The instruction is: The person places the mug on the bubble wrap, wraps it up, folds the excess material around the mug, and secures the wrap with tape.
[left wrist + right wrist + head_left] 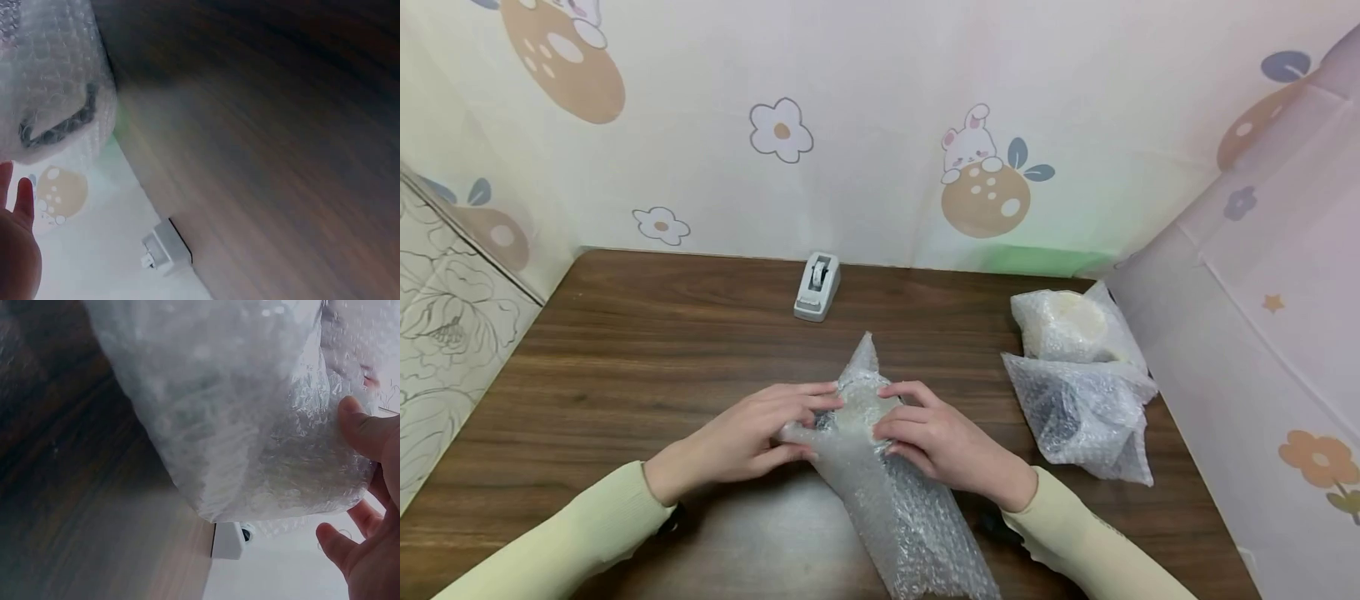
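A sheet of bubble wrap (887, 492) lies at the front middle of the wooden table, wrapped about a pale, rounded item (861, 406) whose kind the wrap hides. My left hand (756, 429) holds the wrap from the left, a fold of it between thumb and fingers. From the right, my right hand (936, 437) grips the bundle with bent fingers near the item's top. The right wrist view shows the right thumb (362, 428) against the wrap (212, 419). Through the wrap (56, 69) in the left wrist view, a dark angled shape (59, 128) shows.
A pale grey tape dispenser (817, 287) stands at the table's back, beyond the bundle. On the right are two bubble-wrapped bundles, the rear one (1067, 325) holding something cream and round, the front one (1078, 417) something greyish. A printed curtain (865, 192) hangs behind the table (685, 325).
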The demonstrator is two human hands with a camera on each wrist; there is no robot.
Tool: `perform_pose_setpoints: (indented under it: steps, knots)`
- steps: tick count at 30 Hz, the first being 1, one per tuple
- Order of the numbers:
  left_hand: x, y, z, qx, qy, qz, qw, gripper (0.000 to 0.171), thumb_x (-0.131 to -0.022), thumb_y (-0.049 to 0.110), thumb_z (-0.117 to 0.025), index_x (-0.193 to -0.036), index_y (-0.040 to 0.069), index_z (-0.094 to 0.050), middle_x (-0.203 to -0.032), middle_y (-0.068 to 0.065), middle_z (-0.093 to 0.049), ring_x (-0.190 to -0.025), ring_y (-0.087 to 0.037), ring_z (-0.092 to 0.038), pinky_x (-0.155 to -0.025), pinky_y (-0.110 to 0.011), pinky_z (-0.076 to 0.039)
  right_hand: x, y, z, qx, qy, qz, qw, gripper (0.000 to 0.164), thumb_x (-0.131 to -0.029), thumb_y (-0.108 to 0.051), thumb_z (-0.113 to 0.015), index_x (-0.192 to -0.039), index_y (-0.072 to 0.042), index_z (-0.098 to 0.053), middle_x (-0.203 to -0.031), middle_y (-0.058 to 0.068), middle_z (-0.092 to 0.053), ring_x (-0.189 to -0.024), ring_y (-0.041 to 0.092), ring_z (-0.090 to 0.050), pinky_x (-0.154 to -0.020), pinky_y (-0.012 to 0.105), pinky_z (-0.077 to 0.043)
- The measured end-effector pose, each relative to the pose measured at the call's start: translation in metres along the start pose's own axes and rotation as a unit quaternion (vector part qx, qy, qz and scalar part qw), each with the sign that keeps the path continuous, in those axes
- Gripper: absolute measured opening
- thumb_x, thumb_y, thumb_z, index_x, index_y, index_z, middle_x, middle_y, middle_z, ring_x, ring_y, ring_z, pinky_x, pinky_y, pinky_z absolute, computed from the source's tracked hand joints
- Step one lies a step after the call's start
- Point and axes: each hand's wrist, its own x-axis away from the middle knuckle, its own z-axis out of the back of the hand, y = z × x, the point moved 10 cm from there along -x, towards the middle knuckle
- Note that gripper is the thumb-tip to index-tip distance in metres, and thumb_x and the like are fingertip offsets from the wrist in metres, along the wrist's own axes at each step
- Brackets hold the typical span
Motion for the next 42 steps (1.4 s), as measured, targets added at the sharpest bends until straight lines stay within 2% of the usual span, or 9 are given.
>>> perform_pose_setpoints:
  steps: [5, 10, 14, 17, 21, 24, 30, 37, 42]
  knots:
    - [-0.001, -0.007, -0.006, 0.013, 0.0, 0.023, 0.9997, 0.027, -0.098, 0.027, -0.066, -0.118, 0.011, -0.057, -0.14, -0.005, -0.057, -0.133, -0.022, -0.05, -0.105, -0.036, -0.041, 0.003, 0.006, 0.0, -0.013, 0.009, -0.028, 0.999, 0.026, -0.103, -0.026, -0.055, -0.116, -0.007, -0.067, -0.119, 0.003, -0.066, -0.132, 0.03, -0.046, -0.105, 0.041, -0.042]
    - [0.0, -0.012, -0.007, 0.04, 0.006, 0.059, 0.9974, 0.049, -0.098, 0.028, -0.065, -0.14, 0.008, -0.048, -0.138, -0.003, -0.059, -0.129, -0.02, -0.053, -0.106, -0.032, -0.041, 0.006, 0.014, 0.01, -0.012, 0.066, -0.071, 0.995, 0.061, -0.096, -0.037, -0.065, -0.139, 0.003, -0.049, -0.144, 0.017, -0.047, -0.136, 0.035, -0.038, -0.113, 0.04, -0.032]
    - [-0.001, -0.013, -0.003, 0.014, 0.038, 0.069, 0.9968, 0.061, -0.101, 0.035, -0.057, -0.148, 0.005, -0.032, -0.132, -0.005, -0.063, -0.12, -0.02, -0.059, -0.099, -0.033, -0.046, 0.007, 0.015, 0.019, 0.0, 0.109, -0.072, 0.991, 0.093, -0.077, -0.02, -0.088, -0.148, 0.008, -0.033, -0.152, 0.024, -0.033, -0.138, 0.04, -0.032, -0.114, 0.038, -0.029]
    - [-0.002, -0.011, 0.002, -0.033, 0.075, 0.051, 0.9953, 0.062, -0.102, 0.039, -0.053, -0.148, 0.004, -0.029, -0.125, -0.008, -0.064, -0.11, -0.021, -0.063, -0.091, -0.037, -0.051, 0.007, 0.013, 0.022, -0.001, 0.13, -0.056, 0.99, 0.106, -0.073, -0.011, -0.09, -0.152, 0.008, -0.022, -0.154, 0.031, -0.023, -0.14, 0.041, -0.028, -0.115, 0.035, -0.028]
    - [-0.006, -0.008, 0.008, -0.051, 0.113, 0.029, 0.9919, 0.058, -0.102, 0.037, -0.056, -0.142, 0.002, -0.033, -0.123, -0.012, -0.056, -0.098, -0.022, -0.063, -0.081, -0.039, -0.054, 0.007, 0.009, 0.026, 0.003, 0.159, -0.027, 0.987, 0.099, -0.088, -0.023, -0.078, -0.156, 0.003, -0.012, -0.154, 0.037, -0.014, -0.14, 0.044, -0.028, -0.116, 0.038, -0.028]
    - [-0.01, -0.008, 0.01, -0.052, 0.115, 0.038, 0.9913, 0.056, -0.101, 0.038, -0.057, -0.142, 0.005, -0.038, -0.127, -0.014, -0.05, -0.088, -0.019, -0.061, -0.073, -0.035, -0.054, 0.007, 0.004, 0.029, 0.029, 0.174, -0.002, 0.984, 0.092, -0.094, -0.028, -0.069, -0.158, -0.003, -0.009, -0.154, 0.037, -0.012, -0.139, 0.045, -0.028, -0.115, 0.04, -0.028]
    - [-0.019, -0.013, 0.005, -0.062, 0.063, 0.077, 0.9931, 0.06, -0.099, 0.042, -0.058, -0.148, 0.01, -0.045, -0.135, -0.011, -0.044, -0.074, -0.01, -0.051, -0.066, -0.024, -0.049, 0.008, -0.013, 0.033, 0.129, 0.166, 0.065, 0.975, 0.078, -0.1, -0.023, -0.061, -0.159, -0.009, -0.013, -0.155, 0.034, -0.017, -0.142, 0.046, -0.024, -0.116, 0.049, -0.025]
    - [-0.03, -0.021, -0.003, -0.035, -0.014, 0.117, 0.9925, 0.067, -0.098, 0.039, -0.062, -0.153, 0.008, -0.038, -0.149, -0.011, -0.031, -0.099, -0.015, -0.054, -0.078, -0.027, -0.051, 0.005, -0.031, 0.031, 0.252, 0.12, 0.113, 0.954, 0.049, -0.106, -0.013, -0.047, -0.153, -0.01, -0.037, -0.154, 0.021, -0.037, -0.142, 0.042, -0.031, -0.114, 0.054, -0.027]
    - [-0.034, -0.021, -0.005, -0.035, -0.039, 0.122, 0.9911, 0.076, -0.095, 0.031, -0.069, -0.154, 0.002, -0.031, -0.156, -0.011, -0.023, -0.113, -0.018, -0.053, -0.088, -0.031, -0.051, -0.002, -0.029, 0.02, 0.258, 0.042, 0.08, 0.962, 0.04, -0.11, -0.012, -0.033, -0.145, -0.007, -0.051, -0.152, 0.011, -0.045, -0.139, 0.033, -0.042, -0.11, 0.058, -0.032]
